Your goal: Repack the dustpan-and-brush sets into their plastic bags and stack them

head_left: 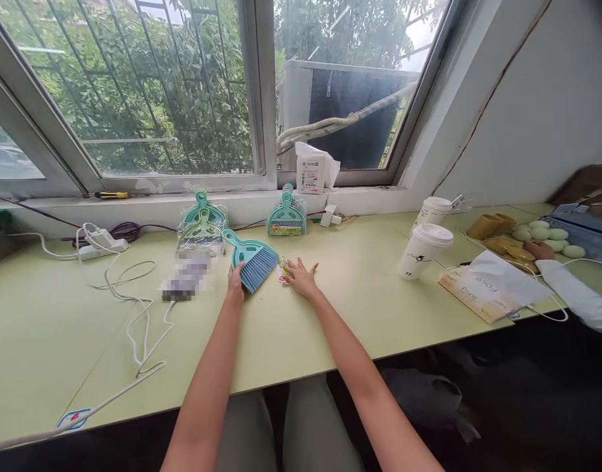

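Note:
My left hand grips a small teal hand brush with blue bristles by its left side, its handle pointing up and left. The brush is tilted, bristles facing right and down. My right hand has its fingers spread on the table and touches a small printed card, partly under the fingers. Behind the brush stand two groups of dustpan and brush sets, the left ones in clear plastic and the right ones with a yellow label.
White cables and a power strip lie at left, near a blurred device. Two white paper cups, a tissue pack and pale green round objects are at right. Another person's sleeve reaches in there.

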A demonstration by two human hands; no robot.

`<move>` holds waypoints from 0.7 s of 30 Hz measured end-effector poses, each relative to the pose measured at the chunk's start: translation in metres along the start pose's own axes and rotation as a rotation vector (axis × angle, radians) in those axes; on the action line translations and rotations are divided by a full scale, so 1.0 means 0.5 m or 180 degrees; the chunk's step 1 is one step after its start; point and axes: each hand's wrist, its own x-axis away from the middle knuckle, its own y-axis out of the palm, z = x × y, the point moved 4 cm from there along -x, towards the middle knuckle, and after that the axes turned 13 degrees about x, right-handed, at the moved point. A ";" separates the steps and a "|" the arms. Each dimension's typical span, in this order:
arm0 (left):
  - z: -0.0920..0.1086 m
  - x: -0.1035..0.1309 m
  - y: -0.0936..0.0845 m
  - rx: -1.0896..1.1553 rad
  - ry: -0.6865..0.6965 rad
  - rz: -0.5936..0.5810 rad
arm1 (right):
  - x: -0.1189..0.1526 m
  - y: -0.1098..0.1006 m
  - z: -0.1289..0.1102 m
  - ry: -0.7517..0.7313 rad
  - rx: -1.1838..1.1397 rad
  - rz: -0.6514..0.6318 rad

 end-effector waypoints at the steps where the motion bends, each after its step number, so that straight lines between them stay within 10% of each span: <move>1: 0.000 0.001 -0.001 -0.0022 -0.0002 -0.0002 | 0.002 0.000 0.000 -0.0029 0.0067 -0.0031; 10: -0.032 0.037 0.024 0.0240 -0.0001 0.0098 | 0.027 -0.061 0.063 0.2137 -0.1074 0.1082; 21: -0.082 0.097 0.086 0.0683 0.0083 -0.0581 | 0.036 0.000 -0.118 0.0883 -0.0488 0.0171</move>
